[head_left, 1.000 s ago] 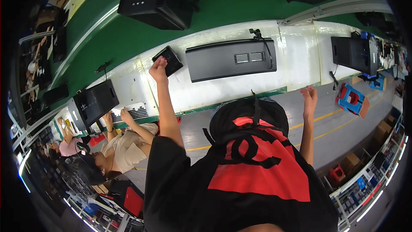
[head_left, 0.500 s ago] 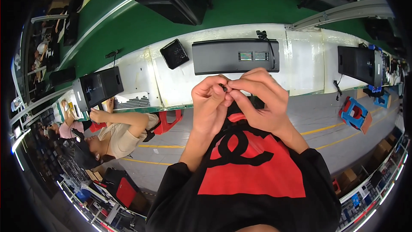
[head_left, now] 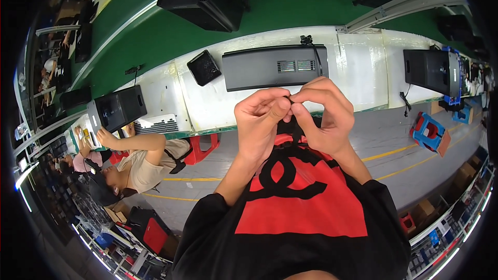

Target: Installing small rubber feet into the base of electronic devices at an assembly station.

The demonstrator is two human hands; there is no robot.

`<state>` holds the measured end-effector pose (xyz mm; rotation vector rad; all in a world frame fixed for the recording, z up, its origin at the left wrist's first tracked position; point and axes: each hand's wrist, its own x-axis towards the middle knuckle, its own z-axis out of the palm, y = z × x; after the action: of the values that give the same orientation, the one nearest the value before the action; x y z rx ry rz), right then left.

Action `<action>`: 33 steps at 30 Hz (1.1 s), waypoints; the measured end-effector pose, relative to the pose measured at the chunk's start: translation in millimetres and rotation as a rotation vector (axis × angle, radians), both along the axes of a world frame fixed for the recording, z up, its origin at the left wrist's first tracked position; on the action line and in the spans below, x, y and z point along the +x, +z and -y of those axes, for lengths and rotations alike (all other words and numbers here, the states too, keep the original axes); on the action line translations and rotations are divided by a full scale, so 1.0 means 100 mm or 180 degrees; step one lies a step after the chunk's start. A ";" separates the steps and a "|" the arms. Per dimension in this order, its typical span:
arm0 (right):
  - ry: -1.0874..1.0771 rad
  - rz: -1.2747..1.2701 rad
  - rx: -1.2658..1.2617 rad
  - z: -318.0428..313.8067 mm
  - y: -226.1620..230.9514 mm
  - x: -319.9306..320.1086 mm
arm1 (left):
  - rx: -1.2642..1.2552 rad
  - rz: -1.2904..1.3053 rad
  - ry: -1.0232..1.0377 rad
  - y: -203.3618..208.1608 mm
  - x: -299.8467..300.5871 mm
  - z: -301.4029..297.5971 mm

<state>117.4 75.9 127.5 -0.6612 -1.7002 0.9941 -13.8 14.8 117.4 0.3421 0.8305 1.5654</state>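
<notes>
Currently, your two bare hands are together in front of your chest. Left hand (head_left: 258,124): thumb and index finger pinched on a tiny black piece (head_left: 289,99), mostly hidden by the fingers; exact shape cannot be told. Right hand (head_left: 328,116): thumb and index fingertip closed on the same piece from the other side. In view, the piece appears at the near long edge of the long white film-covered table (head_left: 363,67), raised in your grip.

Beyond your hands, a dark grey rectangular metal case (head_left: 254,72) lies lengthwise between the table's near and far edges, two slotted vent grilles (head_left: 296,66) toward its right end. A black cable (head_left: 317,59) drapes over that end, its plug by the far edge. To the case's left, just apart from it, you have a small black square tray (head_left: 204,67), tilted relative to the table's edges. Past the far edge, a black box-shaped tower (head_left: 202,0) stands on a flat green surface (head_left: 295,0).
</notes>
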 end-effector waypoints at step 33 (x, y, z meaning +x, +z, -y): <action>-0.0915 0.2334 -0.0257 -0.29 -2.19 1.09 | -0.1260 -0.1080 -0.0675 -1.53 -0.05 0.19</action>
<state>226.5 105.4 -91.1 -1.4037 -2.1022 0.6470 -18.9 -3.8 -35.1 0.3968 1.2982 1.1282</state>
